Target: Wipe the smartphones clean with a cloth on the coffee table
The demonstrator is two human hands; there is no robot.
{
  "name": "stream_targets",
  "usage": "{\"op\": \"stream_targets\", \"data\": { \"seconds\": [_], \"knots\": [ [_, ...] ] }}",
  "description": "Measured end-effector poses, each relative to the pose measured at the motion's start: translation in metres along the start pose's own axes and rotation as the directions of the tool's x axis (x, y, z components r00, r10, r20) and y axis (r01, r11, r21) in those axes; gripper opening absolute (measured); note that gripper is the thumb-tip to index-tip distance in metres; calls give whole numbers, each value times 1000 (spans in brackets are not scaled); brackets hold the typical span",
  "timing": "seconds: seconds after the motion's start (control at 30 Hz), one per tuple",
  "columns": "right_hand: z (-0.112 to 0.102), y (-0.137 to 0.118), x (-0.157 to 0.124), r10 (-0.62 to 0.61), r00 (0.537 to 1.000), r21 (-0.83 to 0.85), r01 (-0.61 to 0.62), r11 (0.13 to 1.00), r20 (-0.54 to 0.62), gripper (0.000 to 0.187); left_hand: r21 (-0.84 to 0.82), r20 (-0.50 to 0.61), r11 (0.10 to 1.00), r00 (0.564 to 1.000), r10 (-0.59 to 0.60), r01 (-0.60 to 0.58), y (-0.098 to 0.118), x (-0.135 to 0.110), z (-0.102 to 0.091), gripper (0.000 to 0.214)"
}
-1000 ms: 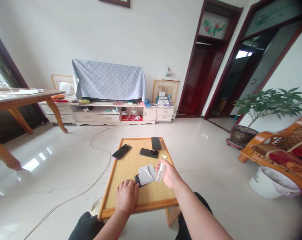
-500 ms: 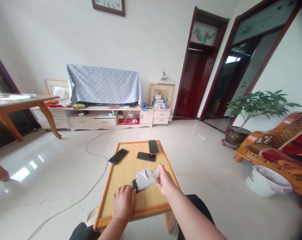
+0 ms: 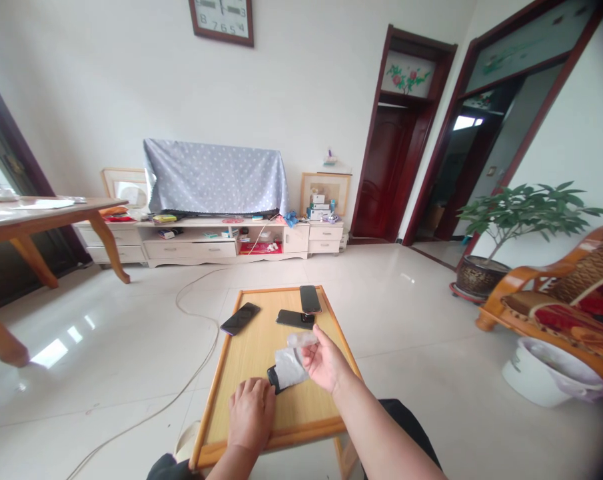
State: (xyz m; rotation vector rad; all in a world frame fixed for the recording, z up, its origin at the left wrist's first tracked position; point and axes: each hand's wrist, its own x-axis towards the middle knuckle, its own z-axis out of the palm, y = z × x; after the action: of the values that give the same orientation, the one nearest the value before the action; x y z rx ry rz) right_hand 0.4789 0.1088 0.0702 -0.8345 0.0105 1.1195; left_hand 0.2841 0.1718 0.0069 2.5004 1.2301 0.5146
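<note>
My right hand is closed around a small clear bottle, tilted and held above the wooden table. Just below it, a white cloth or tissue covers most of a black phone, whose left end sticks out. Palm down on the tabletop lies my left hand, its fingers stretched out and its thumb side close by or touching that end of the phone. Toward the far side are more dark phones: one at the left edge, one in the middle and one at the right corner.
A cable runs over the floor left of the table. Farther left stands a larger wooden table. To the right are a white bucket, a wooden sofa and a potted plant. A low cabinet lines the wall.
My right hand has turned so that the bottle points left and lies more level, a little farther from the cloth. My left hand stays in place. The view has tilted slightly upward.
</note>
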Motion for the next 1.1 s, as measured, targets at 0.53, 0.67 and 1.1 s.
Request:
{"op": "stream_targets", "data": {
  "seconds": [0.53, 0.67, 1.1],
  "knots": [
    [-5, 1, 3, 9, 999, 40, -11, 999, 42, 31, -19, -14, 999, 999, 31, -31, -5, 0, 3, 27],
    [-4, 2, 1, 13, 996, 26, -15, 1000, 86, 28, -17, -16, 999, 999, 31, -32, -5, 0, 3, 27],
    [-3, 3, -5, 56, 995, -28, -54, 998, 77, 34, 4, -19, 1000, 1000, 24, -24, -3, 0, 3, 29]
  ]
}}
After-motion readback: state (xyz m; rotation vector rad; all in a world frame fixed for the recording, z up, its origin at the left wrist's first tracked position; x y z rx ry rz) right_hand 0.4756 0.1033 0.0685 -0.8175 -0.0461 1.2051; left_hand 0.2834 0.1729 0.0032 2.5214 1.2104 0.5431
